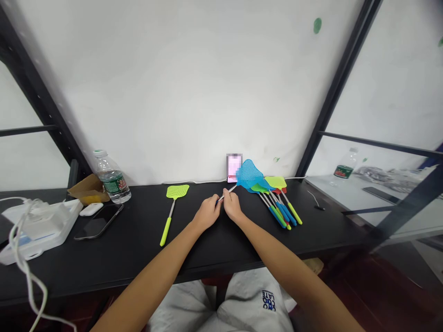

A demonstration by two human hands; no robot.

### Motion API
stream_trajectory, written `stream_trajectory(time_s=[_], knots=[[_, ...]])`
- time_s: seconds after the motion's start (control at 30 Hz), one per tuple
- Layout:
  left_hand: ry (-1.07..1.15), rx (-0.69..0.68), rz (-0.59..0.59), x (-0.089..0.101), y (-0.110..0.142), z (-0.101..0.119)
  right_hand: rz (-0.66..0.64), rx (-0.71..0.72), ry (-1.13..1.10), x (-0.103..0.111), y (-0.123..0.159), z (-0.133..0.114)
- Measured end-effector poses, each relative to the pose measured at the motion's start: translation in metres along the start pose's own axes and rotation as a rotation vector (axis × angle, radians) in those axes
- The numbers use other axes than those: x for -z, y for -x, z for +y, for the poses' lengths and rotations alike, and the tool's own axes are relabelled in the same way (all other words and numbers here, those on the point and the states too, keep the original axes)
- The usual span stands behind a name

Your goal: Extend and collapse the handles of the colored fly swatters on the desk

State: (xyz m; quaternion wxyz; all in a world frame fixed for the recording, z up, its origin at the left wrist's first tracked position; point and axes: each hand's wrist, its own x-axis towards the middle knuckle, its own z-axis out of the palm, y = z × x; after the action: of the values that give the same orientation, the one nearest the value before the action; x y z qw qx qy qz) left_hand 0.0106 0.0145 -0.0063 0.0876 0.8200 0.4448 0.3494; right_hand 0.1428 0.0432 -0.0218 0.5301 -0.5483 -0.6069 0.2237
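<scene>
Both my hands are closed around a blue fly swatter (249, 171), held tilted just above the black table. My left hand (208, 212) wraps the handle end, which is mostly hidden in its fingers. My right hand (231, 204) grips the metal rod nearer to the mesh head. Right of my hands lies a pile of several fly swatters (277, 206) with blue, green, yellow and red parts, their heads overlapping. One yellow-green fly swatter (169, 216) lies alone to the left of my hands.
A phone with a lit, blurred screen (234, 167) leans against the wall. Toward the left are a water bottle (114, 180), a small cardboard box (86, 188), a white earbud case (91, 209), a dark phone (100, 222) and a white power strip with cables (44, 230). A black frame (332, 97) borders the right.
</scene>
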Motion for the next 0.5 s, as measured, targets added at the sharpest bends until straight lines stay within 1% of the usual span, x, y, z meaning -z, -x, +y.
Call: stream_trajectory(time_s=[0.1,0.2,0.27,0.33,0.4,0.43,0.5], knots=[[0.033,0.008,0.016,0.002,0.000,0.002,0.001,-0.018,-0.004,0.005,0.001,-0.002],[0.070,0.042,0.064,0.004,-0.001,0.004,0.076,-0.058,-0.023,0.017,-0.004,-0.003],[0.081,0.060,0.090,0.006,-0.002,0.003,0.140,-0.099,-0.070,0.030,-0.011,-0.003],[0.039,0.069,0.109,0.008,-0.003,0.002,0.210,-0.159,-0.128,0.048,-0.019,-0.001],[-0.098,0.110,0.134,0.009,-0.004,0.001,0.285,-0.209,-0.179,0.071,-0.029,0.003],[-0.197,0.156,0.149,0.010,-0.005,0.001,0.293,-0.230,-0.173,0.085,-0.034,0.005],[-0.407,0.293,0.171,0.011,-0.004,0.000,0.278,-0.262,-0.088,0.115,-0.046,0.009]])
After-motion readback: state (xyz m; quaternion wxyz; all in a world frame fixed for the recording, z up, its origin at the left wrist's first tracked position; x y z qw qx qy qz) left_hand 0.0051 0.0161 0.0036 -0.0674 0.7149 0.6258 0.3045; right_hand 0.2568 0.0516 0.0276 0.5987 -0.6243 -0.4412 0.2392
